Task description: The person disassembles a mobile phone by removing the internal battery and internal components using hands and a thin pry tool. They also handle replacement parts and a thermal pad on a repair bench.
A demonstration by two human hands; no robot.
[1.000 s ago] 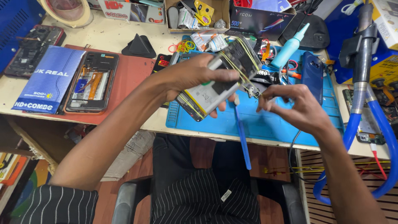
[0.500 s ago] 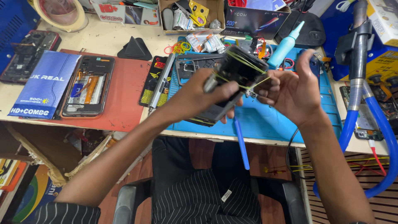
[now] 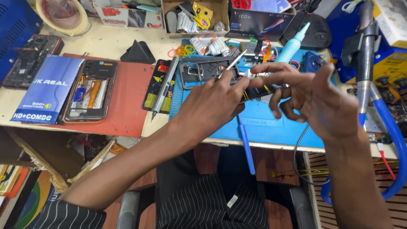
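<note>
Work mat [image 3: 288,127]: blue. Mat [image 3: 127,106] at the workbench's left part: red. Flat packet [image 3: 46,91] near the left edge: blue, white lettering. Bottle [image 3: 292,44]: light blue. Rubber bands [image 3: 184,51]: yellow. Trousers [image 3: 212,203]: black, thin white stripes.

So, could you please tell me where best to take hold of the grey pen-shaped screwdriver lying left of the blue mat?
The grey screwdriver lies free on the bench, tip toward the near edge. I would probably grip its mid-barrel from above, fingers on the two long sides, where the shaft is straight and both sides look open.
</note>
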